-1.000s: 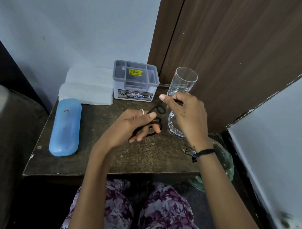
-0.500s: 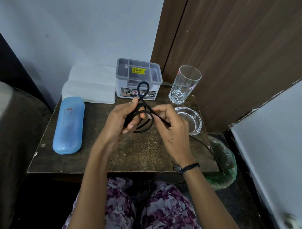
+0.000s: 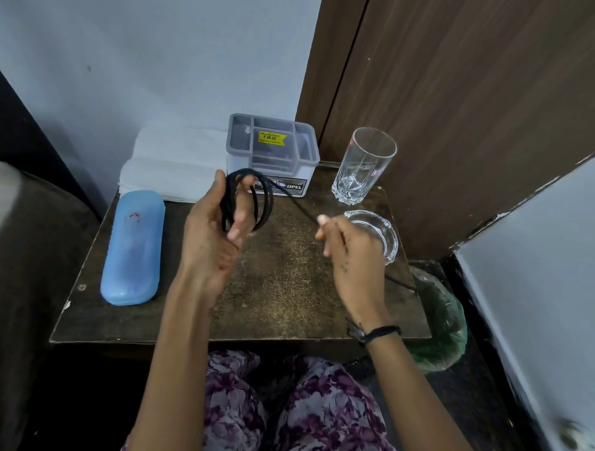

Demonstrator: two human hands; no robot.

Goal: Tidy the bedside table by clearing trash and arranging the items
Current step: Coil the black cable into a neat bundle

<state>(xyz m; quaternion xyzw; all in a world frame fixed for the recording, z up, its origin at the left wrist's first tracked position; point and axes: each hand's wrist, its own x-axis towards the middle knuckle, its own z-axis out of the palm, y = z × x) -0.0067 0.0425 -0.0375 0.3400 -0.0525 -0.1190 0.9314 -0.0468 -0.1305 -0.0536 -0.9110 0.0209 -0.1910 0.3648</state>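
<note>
Two hands are up over the bedside table [image 3: 280, 292] at the centre of the frame, and both are busy with one black cable [image 3: 256, 203]. Left hand [image 3: 211, 235], centre-left, has the cable's loops wound round its fingers, which curl to hold the coil just in front of the grey organiser box [image 3: 273, 153]. Right hand [image 3: 352, 254], centre-right, pinches the straight run of cable, which stretches taut from the coil to its fingertips and trails off past the wrist toward the right edge of the table. Along the left side lies a blue glasses case [image 3: 133, 246]. White folded tissues [image 3: 176, 167] sit at the upper left beside the box. Upper right, a tall glass [image 3: 364, 167] stands upright, with a glass ashtray [image 3: 377, 231] just below it. Lower right, beside the table, a green bag [image 3: 441, 328] shows.
</note>
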